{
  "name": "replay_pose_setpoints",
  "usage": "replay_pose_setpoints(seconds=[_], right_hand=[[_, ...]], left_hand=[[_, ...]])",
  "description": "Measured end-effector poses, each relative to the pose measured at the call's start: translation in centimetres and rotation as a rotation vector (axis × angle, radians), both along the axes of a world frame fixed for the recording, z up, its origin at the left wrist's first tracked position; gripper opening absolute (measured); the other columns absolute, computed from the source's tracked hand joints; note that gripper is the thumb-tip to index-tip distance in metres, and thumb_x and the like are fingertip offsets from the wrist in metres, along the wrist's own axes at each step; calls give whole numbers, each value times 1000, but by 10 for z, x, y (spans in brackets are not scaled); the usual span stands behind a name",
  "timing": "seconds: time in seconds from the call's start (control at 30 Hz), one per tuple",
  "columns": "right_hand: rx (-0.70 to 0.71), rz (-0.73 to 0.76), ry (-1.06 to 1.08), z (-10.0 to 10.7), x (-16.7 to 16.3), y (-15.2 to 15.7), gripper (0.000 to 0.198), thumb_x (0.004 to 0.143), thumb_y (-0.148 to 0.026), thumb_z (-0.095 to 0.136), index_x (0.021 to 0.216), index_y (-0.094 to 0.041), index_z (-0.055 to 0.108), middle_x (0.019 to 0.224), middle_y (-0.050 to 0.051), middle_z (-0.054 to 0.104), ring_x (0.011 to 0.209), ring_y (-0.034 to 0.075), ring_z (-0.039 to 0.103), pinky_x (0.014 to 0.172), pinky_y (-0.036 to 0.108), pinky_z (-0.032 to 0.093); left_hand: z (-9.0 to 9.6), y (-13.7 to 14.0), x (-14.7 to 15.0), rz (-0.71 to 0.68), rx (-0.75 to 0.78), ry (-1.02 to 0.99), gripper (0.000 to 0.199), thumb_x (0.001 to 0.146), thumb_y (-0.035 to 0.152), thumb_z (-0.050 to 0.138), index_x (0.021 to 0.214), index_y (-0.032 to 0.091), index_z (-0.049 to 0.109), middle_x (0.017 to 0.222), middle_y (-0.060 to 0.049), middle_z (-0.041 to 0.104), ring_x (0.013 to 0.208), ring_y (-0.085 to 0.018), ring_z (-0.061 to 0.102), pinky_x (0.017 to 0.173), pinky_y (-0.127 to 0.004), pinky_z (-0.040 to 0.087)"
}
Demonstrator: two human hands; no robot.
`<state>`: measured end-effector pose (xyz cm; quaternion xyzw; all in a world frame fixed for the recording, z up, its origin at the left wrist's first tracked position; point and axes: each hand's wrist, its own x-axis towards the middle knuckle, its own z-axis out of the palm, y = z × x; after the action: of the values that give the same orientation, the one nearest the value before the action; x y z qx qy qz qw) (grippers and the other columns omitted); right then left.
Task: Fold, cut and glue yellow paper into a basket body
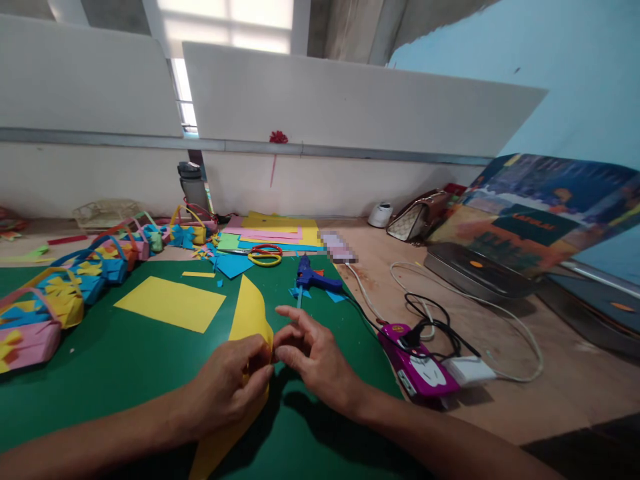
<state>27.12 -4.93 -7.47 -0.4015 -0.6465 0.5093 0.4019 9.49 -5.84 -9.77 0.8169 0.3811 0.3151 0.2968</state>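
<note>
Bent yellow sheet (246, 308) is between the two hands, over the green mat (125, 380) on the worktop (570, 383). Long axis runs from near the wearer, lower left, to a pointed corner farther out and slightly right; right-hand side is bowed up into a curve. Left hand (235, 377) lies across its middle, thumb and fingers pinching it close to that curved right side. Right hand (317, 360) is just right of the same edge, fingers curled, index raised, thumb tip near the curled fingers; can't tell if it grips the paper or only sits beside it. So key relation: sheet is directly left of the right fingertips, under the left hand. Left is the one with the hold. Flat yellow sheet (173, 305) lies beyond and left of the left hand, apart from the bent one. Blue glue gun (320, 281) lies past the right fingertips, so right hand is nearer to it. Scissors (265, 255) farther out, next to colored paper. Row of paper baskets (65, 307) along the left, well clear of both hands.
</note>
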Motion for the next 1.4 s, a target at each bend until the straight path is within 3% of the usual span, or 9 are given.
replay_pose_setpoints(seconds=[0.3,0.5,0.67,1.1,1.4], right_hand=[[-2,26,-3,1,-2,0,22,73,-14,59,94,-18,59,84,0,65,79,14,62,73,27,50],[34,25,-69,2,-2,-1,15,73,-14,59,87,-17,62,82,0,65,76,13,60,71,26,49],[26,29,-54,-2,-2,-1,12,72,-17,64,84,-17,62,76,-2,63,70,12,58,65,24,47],[-35,41,-12,-2,-4,-2,11,72,-15,61,83,-17,62,74,-2,64,69,12,59,65,23,47],[-109,27,54,0,-4,0,13,69,-15,62,82,-16,61,73,-3,63,68,11,58,64,23,47]], left_hand=[[0,0,2,-2,20,2,16,84,19,45,69,19,41,63,2,50,57,-11,43,54,-23,31],[3,3,3,-20,-181,-114,21,85,31,47,69,18,45,62,3,49,58,-11,42,52,-21,32],[-1,6,4,-3,-268,-240,31,87,40,47,66,18,43,61,3,44,57,-11,40,52,-21,33],[3,6,3,-44,-272,-230,30,91,36,39,68,17,47,63,1,48,60,-12,45,56,-22,37],[10,9,3,-51,-437,-314,35,87,44,46,66,16,50,61,0,54,56,-12,49,54,-22,40]])
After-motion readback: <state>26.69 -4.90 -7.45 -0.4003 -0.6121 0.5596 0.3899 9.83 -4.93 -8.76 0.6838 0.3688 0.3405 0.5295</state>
